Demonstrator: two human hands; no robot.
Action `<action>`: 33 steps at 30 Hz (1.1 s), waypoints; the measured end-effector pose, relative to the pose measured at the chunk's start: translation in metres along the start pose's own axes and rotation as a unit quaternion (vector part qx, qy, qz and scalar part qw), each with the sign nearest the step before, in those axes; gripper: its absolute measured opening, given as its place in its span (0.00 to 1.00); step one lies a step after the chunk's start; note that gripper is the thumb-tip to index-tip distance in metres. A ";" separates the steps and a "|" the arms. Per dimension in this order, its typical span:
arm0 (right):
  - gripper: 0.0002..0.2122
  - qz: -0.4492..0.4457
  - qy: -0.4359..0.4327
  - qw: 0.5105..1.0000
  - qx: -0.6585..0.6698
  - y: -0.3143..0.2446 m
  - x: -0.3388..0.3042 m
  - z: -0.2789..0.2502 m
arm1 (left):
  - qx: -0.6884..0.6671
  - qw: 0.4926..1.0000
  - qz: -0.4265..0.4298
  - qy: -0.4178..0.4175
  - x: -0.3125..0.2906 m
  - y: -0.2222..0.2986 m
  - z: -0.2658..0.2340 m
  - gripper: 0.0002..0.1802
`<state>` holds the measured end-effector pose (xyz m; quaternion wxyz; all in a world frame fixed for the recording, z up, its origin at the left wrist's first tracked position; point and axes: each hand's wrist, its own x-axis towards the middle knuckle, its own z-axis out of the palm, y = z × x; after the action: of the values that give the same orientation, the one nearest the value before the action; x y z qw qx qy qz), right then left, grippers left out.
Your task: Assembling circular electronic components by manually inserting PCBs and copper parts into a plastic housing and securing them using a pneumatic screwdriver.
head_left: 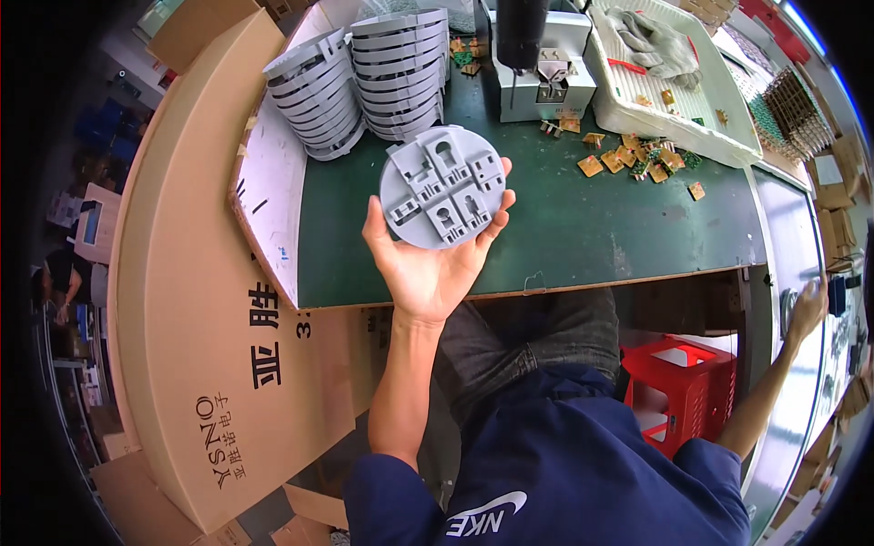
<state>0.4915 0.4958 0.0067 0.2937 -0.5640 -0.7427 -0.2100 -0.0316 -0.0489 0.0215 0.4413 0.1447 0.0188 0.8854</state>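
My left hand [437, 273] holds up a round grey plastic housing [443, 187], its fingers around the lower and right rim and the thumb at the left. The housing's upper face shows raised slots, ribs and keyhole-like openings. Behind it, two stacks of similar curved grey plastic parts, a left stack [314, 96] and a right stack [399, 73], stand on the green-topped bench [564, 227]. Far off to the right, my right hand [807, 309] is stretched out over a pale side surface, beside a dark rounded thing. Its fingers are too small and unclear to read.
A grey bench machine [546, 91] stands at the back. Small circuit boards [628, 156] lie scattered to its right, near a white foam tray [728, 141] with a grey glove [651, 45]. A large cardboard box [191, 300] is at left; a red plastic stool [678, 391] is below the bench.
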 end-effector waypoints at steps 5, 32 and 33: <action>0.15 -0.125 -0.273 0.819 0.490 -0.334 -0.058 -0.108 | 0.057 0.998 0.001 -0.001 -0.009 0.003 -0.002 0.53; 0.11 -0.294 -0.238 0.727 0.574 -0.506 -0.116 -0.143 | 0.931 0.315 0.182 0.017 0.002 -0.017 -0.006 0.49; 0.11 -0.268 -0.274 0.705 0.597 -0.502 -0.119 -0.152 | 0.930 0.318 0.183 0.019 0.007 -0.018 0.002 0.49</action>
<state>0.0625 0.1743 0.0487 0.2842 -0.0814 -0.8805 0.3706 -0.0207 -0.0325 0.0222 -0.1562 0.4435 0.8112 0.3475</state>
